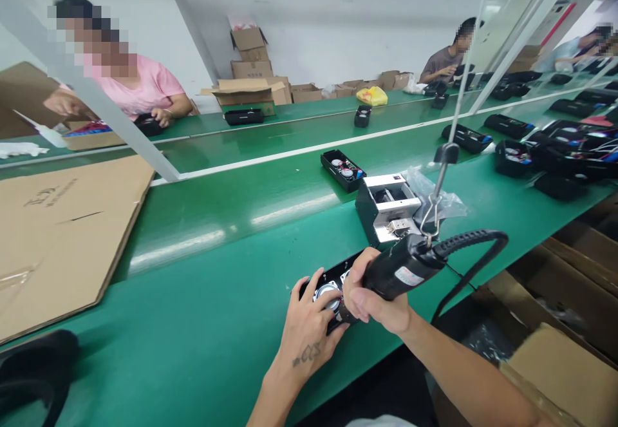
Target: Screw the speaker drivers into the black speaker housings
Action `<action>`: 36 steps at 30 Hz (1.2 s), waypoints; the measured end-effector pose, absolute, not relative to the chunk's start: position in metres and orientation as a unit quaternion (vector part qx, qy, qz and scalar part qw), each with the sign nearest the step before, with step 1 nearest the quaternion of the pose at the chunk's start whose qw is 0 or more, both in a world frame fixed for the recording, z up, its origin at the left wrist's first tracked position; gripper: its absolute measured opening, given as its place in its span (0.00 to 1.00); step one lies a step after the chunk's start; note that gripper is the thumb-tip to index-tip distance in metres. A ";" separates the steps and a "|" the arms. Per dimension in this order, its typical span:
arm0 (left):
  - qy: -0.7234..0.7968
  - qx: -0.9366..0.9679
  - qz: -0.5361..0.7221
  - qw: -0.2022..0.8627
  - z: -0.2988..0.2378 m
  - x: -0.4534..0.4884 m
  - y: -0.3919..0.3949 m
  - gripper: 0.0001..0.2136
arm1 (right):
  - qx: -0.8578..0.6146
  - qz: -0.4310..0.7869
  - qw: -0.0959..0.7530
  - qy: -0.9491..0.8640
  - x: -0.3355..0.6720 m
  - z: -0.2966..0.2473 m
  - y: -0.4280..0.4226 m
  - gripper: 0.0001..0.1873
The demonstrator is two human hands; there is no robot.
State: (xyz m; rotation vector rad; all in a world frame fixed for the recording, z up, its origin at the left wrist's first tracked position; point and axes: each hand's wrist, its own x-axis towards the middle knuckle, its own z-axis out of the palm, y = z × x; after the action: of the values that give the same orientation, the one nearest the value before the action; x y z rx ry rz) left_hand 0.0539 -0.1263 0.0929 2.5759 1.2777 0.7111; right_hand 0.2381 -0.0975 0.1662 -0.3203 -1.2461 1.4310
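My left hand (309, 330) grips a black speaker housing (322, 293) lying open on the green belt, with its round metal-rimmed drivers facing up. My right hand (369, 295) is closed around a black electric screwdriver (403, 266), whose tip sits among my fingers over the housing. The tip's exact contact is hidden by my hands. A wire hanger (429, 218) suspends the screwdriver from a thin metal rod, and its coiled black cord (476, 243) curves off to the right.
A second open speaker housing (342, 169) and a white-and-black fixture (389, 208) stand ahead on the green belt (193, 298), beside a clear plastic bag (437, 198). A cardboard sheet (62, 234) lies left. Several black units line the right. Co-workers sit beyond transparent panels, near stacked cartons (251, 60).
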 end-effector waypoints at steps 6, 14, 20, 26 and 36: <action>0.432 0.868 0.225 0.096 0.100 0.055 -0.126 0.07 | -0.111 0.610 0.589 -0.519 0.245 0.171 -0.097 0.07; 0.424 0.870 0.217 0.126 0.111 0.055 -0.127 0.15 | -0.093 0.595 0.614 -0.510 0.247 0.176 -0.102 0.06; 0.422 0.874 0.208 0.123 0.113 0.054 -0.128 0.12 | -0.113 0.586 0.616 -0.515 0.248 0.177 -0.102 0.08; 0.422 0.873 0.212 0.120 0.113 0.053 -0.129 0.10 | -0.140 0.575 0.618 -0.518 0.251 0.191 -0.101 0.10; 0.415 0.878 0.211 0.112 0.123 0.052 -0.129 0.13 | -0.100 0.522 0.663 -0.528 0.247 0.196 -0.107 0.07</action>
State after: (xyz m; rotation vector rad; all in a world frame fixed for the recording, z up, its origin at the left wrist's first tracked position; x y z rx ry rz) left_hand 0.0519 -0.1290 0.1228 2.5783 1.2173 0.6203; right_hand 0.2472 -0.1072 0.1961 -0.2260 -1.1940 1.1789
